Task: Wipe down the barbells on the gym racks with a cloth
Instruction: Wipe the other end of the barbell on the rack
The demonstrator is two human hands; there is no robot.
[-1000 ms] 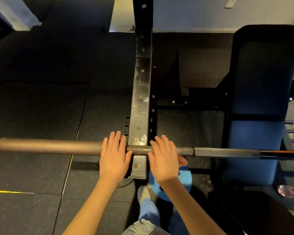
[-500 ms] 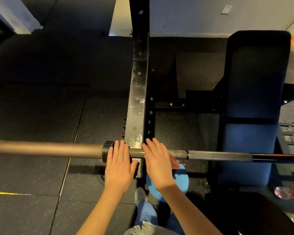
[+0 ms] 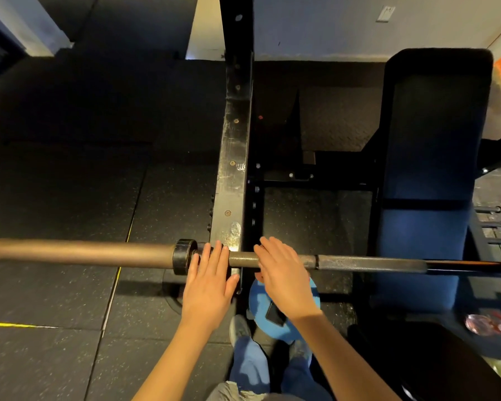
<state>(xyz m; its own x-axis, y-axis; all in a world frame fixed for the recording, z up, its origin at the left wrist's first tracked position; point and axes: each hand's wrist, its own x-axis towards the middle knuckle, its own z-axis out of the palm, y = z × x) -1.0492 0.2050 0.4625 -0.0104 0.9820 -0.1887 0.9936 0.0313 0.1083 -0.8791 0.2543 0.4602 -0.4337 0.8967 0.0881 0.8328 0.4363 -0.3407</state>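
A long barbell point(image 3: 370, 263) lies across the black rack upright point(image 3: 233, 157), its brown sleeve point(image 3: 78, 252) and dark collar point(image 3: 182, 256) pointing left. My left hand point(image 3: 210, 282) lies over the bar just right of the collar, in front of the upright, with straight fingers hooked over the top. My right hand point(image 3: 285, 277) drapes over the knurled shaft just right of the upright. A small pinkish bit shows under its left edge; I cannot tell whether it is cloth or thumb. No cloth shows plainly.
A blue padded bench point(image 3: 428, 183) stands at the right behind the bar. A blue round object point(image 3: 261, 305) lies on the black rubber floor under my right hand, by my shoes point(image 3: 239, 325). Storage pegs point(image 3: 492, 224) stick out at the far right.
My left hand has slid right along the bar, uncovering the dark collar. My right hand has shifted slightly right too. The view has tilted a little.
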